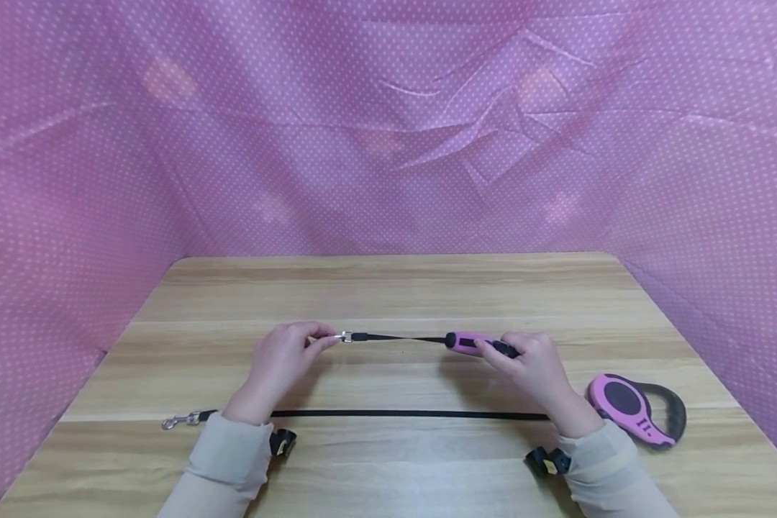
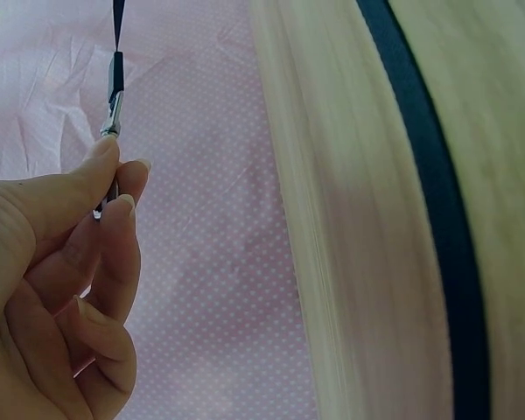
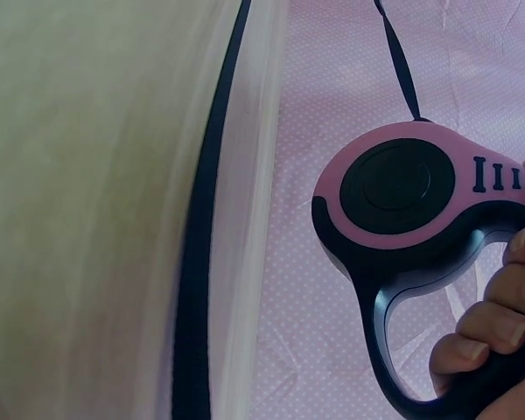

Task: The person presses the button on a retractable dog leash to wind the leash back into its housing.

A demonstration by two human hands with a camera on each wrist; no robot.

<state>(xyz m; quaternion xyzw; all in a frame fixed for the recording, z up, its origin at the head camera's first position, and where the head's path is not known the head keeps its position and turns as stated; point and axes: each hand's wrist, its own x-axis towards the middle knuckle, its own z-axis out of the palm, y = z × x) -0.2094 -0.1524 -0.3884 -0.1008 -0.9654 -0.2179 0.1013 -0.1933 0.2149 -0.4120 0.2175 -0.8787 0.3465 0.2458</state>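
My right hand (image 1: pixel 536 363) grips the black handle of a pink and black retractable dog leash (image 3: pixel 398 185), fingers through its loop. From its casing a short length of black strap (image 1: pixel 401 338) runs left, slightly twisted, to a metal snap hook (image 1: pixel 346 337). Thumb and fingertips of my left hand (image 1: pixel 285 360) pinch that hook, hiding most of it. Both hands are raised over the table, strap stretched between them. Closer to me lies a second pink retractable leash (image 1: pixel 621 403), its black strap (image 1: pixel 408 414) drawn straight across to a silver snap hook (image 1: pixel 181 420) at the left.
The light wood-grain table (image 1: pixel 388 288) has rounded far corners. Pink dotted cloth (image 1: pixel 388 180) hangs behind it and along both sides. Small black devices are strapped at my left wrist (image 1: pixel 283 442) and right wrist (image 1: pixel 547 462), close over the second strap.
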